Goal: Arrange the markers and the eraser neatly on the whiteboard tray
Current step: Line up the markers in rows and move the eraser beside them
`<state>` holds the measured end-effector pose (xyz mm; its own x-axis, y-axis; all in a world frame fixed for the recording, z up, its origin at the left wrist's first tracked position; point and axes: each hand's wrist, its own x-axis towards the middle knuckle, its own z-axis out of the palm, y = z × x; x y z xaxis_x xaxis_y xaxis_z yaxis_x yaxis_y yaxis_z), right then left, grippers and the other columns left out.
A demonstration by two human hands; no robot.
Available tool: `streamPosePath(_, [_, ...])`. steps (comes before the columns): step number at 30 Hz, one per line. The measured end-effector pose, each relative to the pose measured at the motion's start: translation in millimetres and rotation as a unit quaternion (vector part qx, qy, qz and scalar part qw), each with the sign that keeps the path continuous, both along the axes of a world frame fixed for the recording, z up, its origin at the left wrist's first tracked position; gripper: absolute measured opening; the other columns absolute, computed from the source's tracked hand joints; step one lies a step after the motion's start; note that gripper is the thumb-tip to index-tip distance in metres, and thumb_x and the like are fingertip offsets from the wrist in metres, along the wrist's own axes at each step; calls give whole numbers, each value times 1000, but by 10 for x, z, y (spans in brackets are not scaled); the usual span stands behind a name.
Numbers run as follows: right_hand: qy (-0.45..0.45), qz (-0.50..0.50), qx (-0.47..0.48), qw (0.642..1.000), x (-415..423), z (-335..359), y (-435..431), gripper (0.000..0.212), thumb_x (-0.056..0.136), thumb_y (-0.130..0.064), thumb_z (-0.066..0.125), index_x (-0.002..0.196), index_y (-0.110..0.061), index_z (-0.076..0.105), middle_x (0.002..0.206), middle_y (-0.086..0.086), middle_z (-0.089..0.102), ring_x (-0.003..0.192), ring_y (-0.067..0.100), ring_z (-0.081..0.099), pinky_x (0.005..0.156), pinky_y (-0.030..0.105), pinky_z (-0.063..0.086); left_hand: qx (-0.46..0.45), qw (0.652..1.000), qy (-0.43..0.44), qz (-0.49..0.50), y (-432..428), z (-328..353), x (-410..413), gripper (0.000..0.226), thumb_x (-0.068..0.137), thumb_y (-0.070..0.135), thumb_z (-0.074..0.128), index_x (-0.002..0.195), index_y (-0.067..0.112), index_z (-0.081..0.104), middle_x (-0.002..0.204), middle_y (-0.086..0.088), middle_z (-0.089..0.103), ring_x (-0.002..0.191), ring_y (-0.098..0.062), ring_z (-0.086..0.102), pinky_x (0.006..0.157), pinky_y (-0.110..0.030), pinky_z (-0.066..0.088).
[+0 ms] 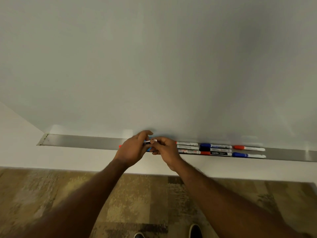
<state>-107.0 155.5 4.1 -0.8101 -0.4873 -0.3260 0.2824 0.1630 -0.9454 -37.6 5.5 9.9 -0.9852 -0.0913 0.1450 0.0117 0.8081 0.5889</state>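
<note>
A long grey whiteboard tray (82,142) runs under the whiteboard. Both hands meet over its middle. My left hand (133,149) and my right hand (165,149) pinch a white and black marker (151,142) between them, just above the tray. A red cap (120,146) pokes out left of my left hand, and something blue (147,149) shows under the hands. To the right, several markers lie end to end in rows: a blue-capped one (215,146), a black-capped one (215,149), a red-capped one (248,148) and another blue one (248,155). I see no eraser.
The whiteboard (154,66) fills the upper view. A pale wall strip lies below the tray, then patterned brown carpet (51,194). The toes of two dark shoes (195,231) show at the bottom.
</note>
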Motion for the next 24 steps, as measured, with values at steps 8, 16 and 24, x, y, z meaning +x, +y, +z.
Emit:
streamPosePath(8, [-65,-144,-33,987,-323,-20,800,16,93,-3,59,107,4,65,82,13,68,64,14,67,63,23,60,-27,999,-21,-2,313,-109,-216,25,94,30,57,116,19,61,104,0,65,89,-17,60,72,-27,46])
streamPosePath(16, [-46,-245,-3,968,-630,-46,1495,22,89,-2,64,110,-4,58,89,16,70,74,23,70,71,31,62,11,999,-21,-41,1036,-129,-642,25,94,23,58,116,14,66,103,-3,59,87,-11,52,77,-23,43])
streamPosePath(24, [23,-305,122,944,-910,-104,2256,20,89,-16,68,104,-3,69,86,11,72,72,19,67,76,37,59,-15,997,-37,-70,1727,-86,-1088,19,89,31,63,106,24,70,100,4,67,86,-15,62,72,-32,50])
